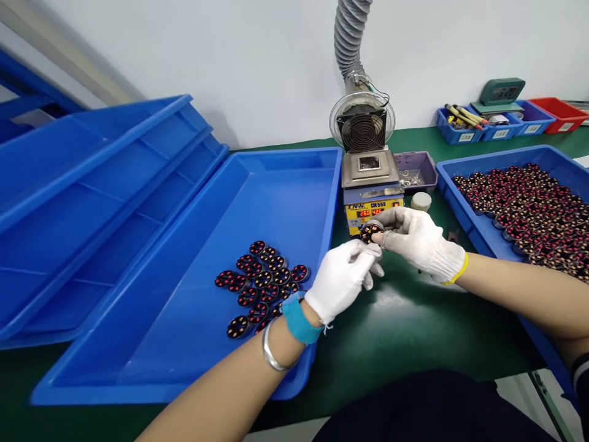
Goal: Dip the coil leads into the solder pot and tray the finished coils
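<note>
My right hand (416, 240), in a white knit glove with greyed fingertips, grips a small round black coil part (370, 231) between thumb and fingers. The part's face shows a ring of copper-coloured and pinkish dots. Just below it, my left hand (343, 276) in a white glove has thumb and forefinger pinched together close against the part; whatever lies between those fingertips is hidden. Behind both hands stands a solder pot (370, 169) with a yellow front panel and lit red digits. Similar coil parts (264, 279) lie in the blue tray (184, 331) on the left.
A blue tray (494, 158) on the right is packed with coil parts (543, 215). Beside the solder pot are a purple bin (430, 161) and a small white-lidded jar (421, 201). Blue trays (105, 166) lean at left. A grey duct (352, 34) hangs above. Small bins (464, 136) line the back.
</note>
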The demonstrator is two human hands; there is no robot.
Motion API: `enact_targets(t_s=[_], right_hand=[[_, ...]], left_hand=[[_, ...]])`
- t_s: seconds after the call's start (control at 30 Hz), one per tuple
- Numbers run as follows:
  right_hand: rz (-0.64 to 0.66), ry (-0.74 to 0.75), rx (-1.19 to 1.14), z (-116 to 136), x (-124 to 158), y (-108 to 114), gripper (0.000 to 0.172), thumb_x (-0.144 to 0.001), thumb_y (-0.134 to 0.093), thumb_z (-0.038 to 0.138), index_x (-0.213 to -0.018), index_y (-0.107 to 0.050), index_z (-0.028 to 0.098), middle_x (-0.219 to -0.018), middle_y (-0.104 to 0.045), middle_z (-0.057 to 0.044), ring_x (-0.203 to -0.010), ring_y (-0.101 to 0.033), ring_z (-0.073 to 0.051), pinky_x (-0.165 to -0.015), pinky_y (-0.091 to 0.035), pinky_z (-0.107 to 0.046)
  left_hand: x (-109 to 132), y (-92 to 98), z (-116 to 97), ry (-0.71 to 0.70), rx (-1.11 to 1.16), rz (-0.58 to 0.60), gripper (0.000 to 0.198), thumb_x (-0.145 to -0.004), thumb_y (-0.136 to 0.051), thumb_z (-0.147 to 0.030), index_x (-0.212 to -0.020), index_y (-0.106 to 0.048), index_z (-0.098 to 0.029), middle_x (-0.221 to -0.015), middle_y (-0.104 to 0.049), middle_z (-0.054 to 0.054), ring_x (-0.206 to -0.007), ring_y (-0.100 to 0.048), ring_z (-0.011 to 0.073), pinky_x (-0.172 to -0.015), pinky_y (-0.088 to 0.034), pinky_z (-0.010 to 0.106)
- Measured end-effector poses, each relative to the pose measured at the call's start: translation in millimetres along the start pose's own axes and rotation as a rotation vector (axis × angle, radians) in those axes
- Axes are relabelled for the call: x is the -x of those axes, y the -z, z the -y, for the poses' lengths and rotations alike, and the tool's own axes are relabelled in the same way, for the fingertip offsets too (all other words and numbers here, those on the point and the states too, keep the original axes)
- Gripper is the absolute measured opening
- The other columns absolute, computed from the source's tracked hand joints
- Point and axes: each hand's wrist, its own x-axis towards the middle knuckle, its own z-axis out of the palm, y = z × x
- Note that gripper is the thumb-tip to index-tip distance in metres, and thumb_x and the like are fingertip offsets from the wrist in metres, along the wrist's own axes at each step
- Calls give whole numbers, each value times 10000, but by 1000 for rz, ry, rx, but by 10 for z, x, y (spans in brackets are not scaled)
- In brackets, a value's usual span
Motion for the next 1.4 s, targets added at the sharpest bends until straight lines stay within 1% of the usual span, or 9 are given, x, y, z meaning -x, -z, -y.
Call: enact_targets(t_s=[0.17, 0.27, 0.37, 0.47, 0.6, 0.7, 0.87, 1.0, 1.4], right_hand=[[-23, 2, 28, 62, -6, 40, 212, -689, -710, 232, -873, -630, 162, -830, -681, -24, -674, -637, -113, -635, -541, -231], [-30, -1, 37, 73, -17, 50, 219, -685, -714, 236, -874, -631, 163, -827, -681, -24, -662, -634, -112, -629, -540, -232], [-11, -2, 36, 65, -1, 26, 227, -689, -712, 248, -883, -631, 162, -837, -683, -29, -668, -636, -116, -632, -541, -236], [6, 7, 62, 42, 37, 1, 227, -686, -708, 236, -886, -631, 160, -852, -686, -32, -695, -642, -124, -658, -546, -243], [-33, 55, 152, 36, -21, 86, 239, -699, -704, 262, -907, -640, 162, -886, -693, -41, -732, -648, -140, -685, -550, -261], [-99, 141, 355, 149, -285, 268, 252, -708, -694, 274, -934, -657, 169, -938, -695, -53, -804, -648, -170, -728, -542, -289], [-294, 298, 1009, 509, -1061, 540, 218, -753, -645, 341, -927, -680, 214, -890, -681, -49, -892, -628, -256, -810, -500, -412], [-247, 285, 1328, 662, -1540, 523, 242, -813, -582, 344, -970, -657, 177, -951, -652, -75, -959, -614, -272, -854, -462, -432], [-131, 261, 1547, 619, -1785, 268, 255, -819, -559, 211, -1005, -651, 62, -940, -638, -113, -1034, -596, -272, -912, -408, -388]], left_hand=[[44, 154, -79, -266, 112, -368, 195, -839, -571, -323, -763, -591, -144, -601, -629, -1, -413, -528, 88, -390, -403, 216], [30, 272, -78, -341, 124, -497, 303, -891, -489, -419, -789, -589, -152, -617, -625, 6, -449, -545, 101, -417, -409, 237], [-14, 236, -3, -271, -52, -343, 416, -873, -457, -549, -853, -593, -156, -662, -632, 24, -493, -553, 113, -434, -408, 238], [-29, 111, 62, -184, -239, -184, 371, -848, -519, -528, -753, -570, -173, -617, -602, 0, -508, -539, 107, -478, -423, 225], [17, 55, 47, -186, -191, -221, 357, -882, -480, -486, -710, -551, -182, -542, -552, -20, -455, -506, 101, -472, -417, 224], [17, 119, 32, -197, -180, -249, 348, -884, -469, -484, -729, -553, -185, -545, -561, -18, -442, -505, 110, -463, -408, 232], [-102, 179, 118, -222, -619, 67, 382, -865, -460, -498, -678, -604, -197, -625, -640, 15, -568, -591, 159, -530, -416, 255], [-145, 177, 197, -245, -765, 192, 357, -818, -500, -530, -784, -688, -228, -756, -706, 33, -682, -650, 198, -597, -452, 273], [-128, 204, 222, -256, -855, 257, 421, -829, -457, -564, -898, -713, -236, -820, -722, 51, -745, -671, 226, -668, -474, 299]])
